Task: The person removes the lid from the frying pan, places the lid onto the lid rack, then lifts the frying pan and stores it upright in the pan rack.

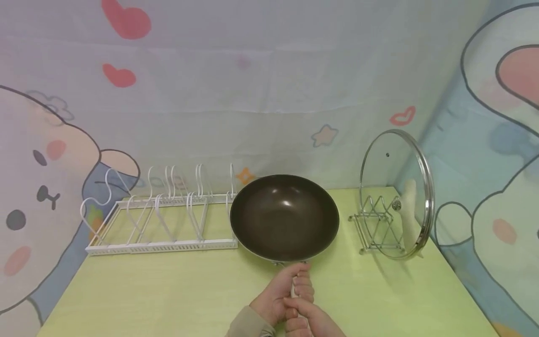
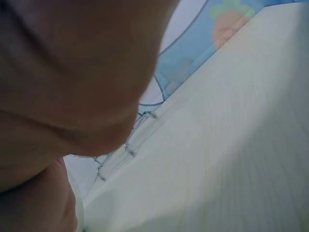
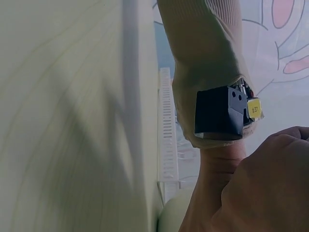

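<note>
A wok [image 1: 284,220] with a dark inside stands in the middle of the head view, its handle pointing toward me. My left hand [image 1: 281,294] grips the handle close to the pan, fingers curled round it. Just behind, my right hand [image 1: 311,318] holds the handle's near end, its thumb against the left hand. Most of the handle is hidden by the hands. In the right wrist view the wok's pale outer side [image 3: 178,212] shows beyond the right hand. Skin fills much of the left wrist view.
A white wire rack [image 1: 162,243] with upright loops stands left of the wok. To the right, a glass lid [image 1: 428,201] with a metal rim leans upright in a small metal rack [image 1: 381,246]. Printed cloth [image 1: 269,93] hangs behind the pale table [image 1: 147,295].
</note>
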A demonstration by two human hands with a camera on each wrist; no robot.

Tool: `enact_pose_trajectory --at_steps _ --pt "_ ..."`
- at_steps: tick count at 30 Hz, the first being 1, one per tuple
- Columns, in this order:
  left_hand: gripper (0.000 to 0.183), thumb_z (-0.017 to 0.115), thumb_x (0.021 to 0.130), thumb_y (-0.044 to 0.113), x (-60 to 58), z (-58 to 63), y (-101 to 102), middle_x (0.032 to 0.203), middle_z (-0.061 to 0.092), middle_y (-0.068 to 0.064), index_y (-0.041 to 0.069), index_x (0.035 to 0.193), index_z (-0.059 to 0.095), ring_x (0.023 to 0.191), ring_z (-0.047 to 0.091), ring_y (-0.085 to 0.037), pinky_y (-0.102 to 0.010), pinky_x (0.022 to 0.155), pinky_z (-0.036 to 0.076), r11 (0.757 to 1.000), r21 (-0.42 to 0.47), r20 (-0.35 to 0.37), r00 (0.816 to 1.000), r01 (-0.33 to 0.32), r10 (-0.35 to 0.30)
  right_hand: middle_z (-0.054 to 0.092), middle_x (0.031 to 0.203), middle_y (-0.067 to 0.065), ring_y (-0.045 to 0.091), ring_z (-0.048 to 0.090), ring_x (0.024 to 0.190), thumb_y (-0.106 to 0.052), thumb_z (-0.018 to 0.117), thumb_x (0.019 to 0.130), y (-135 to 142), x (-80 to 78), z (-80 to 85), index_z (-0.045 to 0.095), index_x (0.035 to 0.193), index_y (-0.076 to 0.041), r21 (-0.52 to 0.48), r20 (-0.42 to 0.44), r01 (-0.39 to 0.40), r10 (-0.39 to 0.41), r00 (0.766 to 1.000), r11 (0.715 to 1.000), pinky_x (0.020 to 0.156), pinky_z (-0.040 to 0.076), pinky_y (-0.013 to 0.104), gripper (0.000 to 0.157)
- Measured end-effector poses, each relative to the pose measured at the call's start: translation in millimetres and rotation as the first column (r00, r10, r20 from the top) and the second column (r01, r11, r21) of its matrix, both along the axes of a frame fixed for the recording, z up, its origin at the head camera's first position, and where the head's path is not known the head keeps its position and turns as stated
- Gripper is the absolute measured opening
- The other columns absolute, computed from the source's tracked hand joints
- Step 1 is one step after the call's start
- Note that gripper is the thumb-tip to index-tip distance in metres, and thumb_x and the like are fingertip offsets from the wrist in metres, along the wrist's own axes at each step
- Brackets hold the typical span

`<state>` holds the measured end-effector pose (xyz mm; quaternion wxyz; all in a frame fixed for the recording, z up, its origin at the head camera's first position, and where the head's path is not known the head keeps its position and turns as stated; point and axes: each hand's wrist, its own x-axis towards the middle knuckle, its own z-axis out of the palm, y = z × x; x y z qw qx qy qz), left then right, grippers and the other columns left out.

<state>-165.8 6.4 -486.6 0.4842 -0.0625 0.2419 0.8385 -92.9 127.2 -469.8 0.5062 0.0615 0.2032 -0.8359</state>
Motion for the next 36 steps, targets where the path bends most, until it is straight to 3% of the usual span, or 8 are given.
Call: enact_pose_trajectory --at_steps 6,12,18,23,30,36 --pt "0.044 0.046 0.100 0.024 -0.8 2.2 1 0.048 0.033 0.018 0.024 0.059 0.030 0.039 0.040 0.004 -0.007 0.045 0.031 0.999 -0.034 -0.052 0.998 -0.034 0.032 0.020 0.057 -0.013 -0.005 0.029 0.045 -0.027 0.031 0.106 -4 -6.1 -4.3 0.035 0.063 -0.023 -0.003 -0.186 -0.053 0.051 0.981 0.999 0.047 0.012 0.010 0.044" --pt "0.046 0.041 0.102 0.024 -1.8 4.3 2 0.046 0.033 0.018 0.024 0.058 0.029 0.039 0.038 0.005 -0.008 0.044 0.029 0.998 -0.053 -0.052 0.998 -0.044 0.041 0.021 0.057 -0.013 -0.004 0.026 0.046 -0.026 0.032 0.105 -3 -7.7 -3.3 0.040 0.064 -0.024 0.018 -0.217 -0.067 0.069 0.974 0.998 0.047 0.011 0.011 0.042" --pt "0.045 0.044 0.100 0.024 -0.2 3.2 4 0.046 0.034 0.018 0.025 0.058 0.030 0.039 0.037 0.005 -0.008 0.045 0.029 0.994 -0.085 -0.055 0.997 -0.066 0.062 0.025 0.056 -0.014 -0.006 0.032 0.045 -0.024 0.027 0.106 -3 -6.6 -5.5 0.047 0.069 -0.024 0.041 -0.225 -0.053 0.061 0.972 0.998 0.046 0.012 0.011 0.041" --pt "0.044 0.047 0.099 0.023 1.8 1.8 4 0.046 0.034 0.018 0.025 0.058 0.030 0.039 0.037 0.006 -0.008 0.044 0.030 0.994 -0.091 -0.051 0.997 -0.061 0.057 0.025 0.056 -0.014 -0.005 0.029 0.045 -0.023 0.027 0.106 -2 -4.3 -6.7 0.042 0.065 -0.023 0.079 -0.228 -0.034 0.051 0.972 0.996 0.046 0.013 0.011 0.043" --pt "0.044 0.047 0.098 0.022 1.5 3.0 4 0.045 0.034 0.018 0.025 0.057 0.032 0.039 0.037 0.005 -0.008 0.045 0.030 0.996 -0.074 -0.049 0.997 -0.058 0.054 0.030 0.057 -0.015 -0.005 0.032 0.046 -0.022 0.028 0.106 -1 -5.5 -8.8 0.055 0.081 -0.024 0.045 -0.253 -0.021 0.032 0.967 0.999 0.046 0.016 0.010 0.037" --pt "0.043 0.048 0.097 0.022 2.0 2.2 3 0.046 0.035 0.018 0.025 0.057 0.033 0.039 0.038 0.005 -0.008 0.044 0.030 0.996 -0.065 -0.046 0.997 -0.059 0.056 0.030 0.058 -0.015 -0.006 0.033 0.047 -0.021 0.028 0.107 -2 -5.0 -11.5 0.059 0.091 -0.023 0.015 -0.265 -0.014 0.018 0.964 1.000 0.046 0.017 0.009 0.035"
